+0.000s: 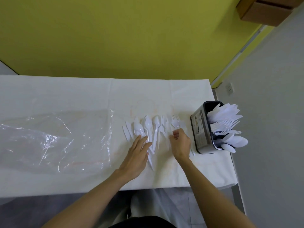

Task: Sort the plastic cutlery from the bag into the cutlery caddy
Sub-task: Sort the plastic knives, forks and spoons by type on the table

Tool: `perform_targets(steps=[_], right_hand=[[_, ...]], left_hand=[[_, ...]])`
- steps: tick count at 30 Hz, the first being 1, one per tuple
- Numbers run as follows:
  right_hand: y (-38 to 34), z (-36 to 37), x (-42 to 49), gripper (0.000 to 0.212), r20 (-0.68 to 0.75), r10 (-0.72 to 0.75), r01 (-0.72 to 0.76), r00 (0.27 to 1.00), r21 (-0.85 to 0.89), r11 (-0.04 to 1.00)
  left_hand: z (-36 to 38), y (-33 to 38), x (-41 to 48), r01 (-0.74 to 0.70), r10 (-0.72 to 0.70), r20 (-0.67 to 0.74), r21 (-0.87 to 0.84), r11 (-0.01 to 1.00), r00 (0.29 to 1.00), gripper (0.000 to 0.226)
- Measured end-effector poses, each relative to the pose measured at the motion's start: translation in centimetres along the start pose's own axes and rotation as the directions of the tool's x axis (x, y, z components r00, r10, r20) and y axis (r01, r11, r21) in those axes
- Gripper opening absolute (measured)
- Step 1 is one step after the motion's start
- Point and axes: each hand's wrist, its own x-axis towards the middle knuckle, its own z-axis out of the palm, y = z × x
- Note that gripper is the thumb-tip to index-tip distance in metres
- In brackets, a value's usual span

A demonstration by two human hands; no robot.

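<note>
Caddy (201,129): dark metal, label unreadable, right end of counter (65,96).
Spoons (148,125): glossy white plastic, centre.
Bag (54,139): clear, crinkled, left.
Left hand (137,156): fingers flat on spoons.
Right hand (181,144): fingers pinch fork (176,123) handle.

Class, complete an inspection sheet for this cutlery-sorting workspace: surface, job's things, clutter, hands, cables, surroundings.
Surface: table under a creased white cloth.
Job's things: clear plastic bag lies flat at the left; knives, spoons and forks lie loose mid-table; cutlery caddy at the right edge already holds all three kinds in separate compartments.
Clutter: nothing seen.
Hands: left hand rests flat on the spoons, fingers straight; right hand curls its fingers round the forks' handles.
Cables: nothing seen.
Surroundings: yellow-green wall behind, grey floor, wall socket and cardboard box to the right.
</note>
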Motion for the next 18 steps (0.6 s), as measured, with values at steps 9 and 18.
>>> perform_targets(steps=[9, 18], right_hand=[[0.1, 1.0, -1.3, 0.036, 0.008, -0.279, 0.269, 0.960, -0.299, 0.916], [0.6, 0.2, 0.1, 0.021, 0.008, -0.135, 0.130, 0.991, -0.315, 0.940]], left_hand=[[0.8, -0.2, -0.3, -0.014, 0.013, 0.031, 0.041, 0.999, 0.999, 0.043], [0.5, -0.6, -0.6, -0.012, 0.012, 0.037, -0.002, 1.000, 0.999, 0.043]])
